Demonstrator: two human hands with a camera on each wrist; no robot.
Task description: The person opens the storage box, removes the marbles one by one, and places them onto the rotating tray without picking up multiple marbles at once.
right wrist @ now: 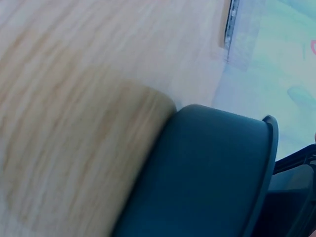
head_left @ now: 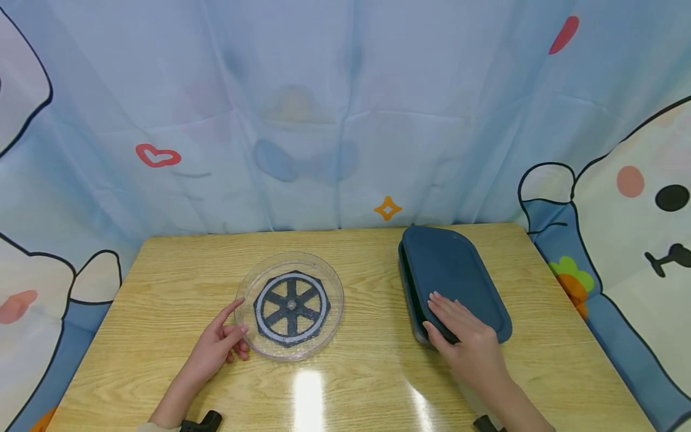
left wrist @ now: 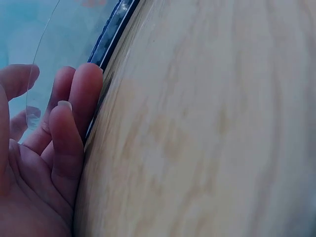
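A clear round tray [head_left: 333, 329] with a raised wall lies at centre left, and a dark six-spoked hexagonal piece [head_left: 292, 305] with a silver ring shows through its middle. At the tray's left edge, my left hand [head_left: 218, 343] touches the wall with its fingertips, some fingers loosely bent low by the table. To the right sits a dark blue rectangular box [head_left: 414, 318], its lid [head_left: 456, 264] askew with a gap along the left. My right hand [head_left: 471, 337] rests fairly straight fingers on that lid, thumb by the box's front left. The right wrist view shows the box's side [right wrist: 207, 163].
Both containers stand on a wood-grain table [head_left: 372, 288], with a wide stretch of tabletop between them. A pale blue cartoon curtain [head_left: 335, 120] hangs right behind its far edge and along both sides.
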